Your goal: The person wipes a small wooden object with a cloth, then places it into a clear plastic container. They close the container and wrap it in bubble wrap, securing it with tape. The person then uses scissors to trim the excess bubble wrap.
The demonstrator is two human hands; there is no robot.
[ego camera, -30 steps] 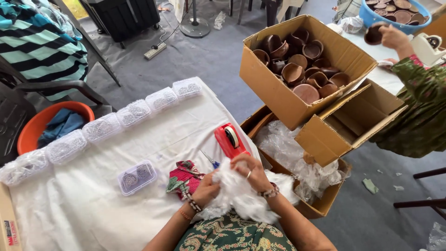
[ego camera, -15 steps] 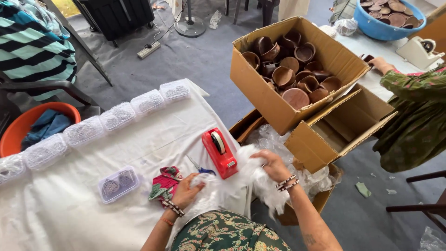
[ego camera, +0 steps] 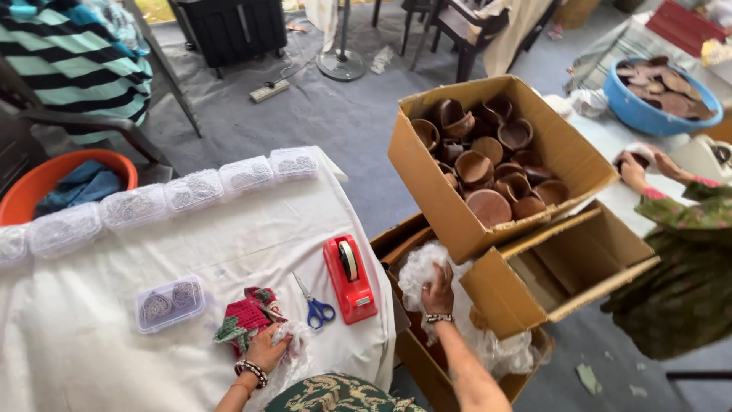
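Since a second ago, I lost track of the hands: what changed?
The right hand left the table and reached right, down into the plastic wrap in the low box. The left hand stayed at the table edge, clutching wrap. Tape dispenser and lidded case lie as before.

Brown cartons (ego camera: 450,191) beside table; clear boxes (ego camera: 169,304) on it.

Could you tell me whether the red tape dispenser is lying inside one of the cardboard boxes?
No, the red tape dispenser lies on the white cloth of the table, beside the blue-handled scissors.
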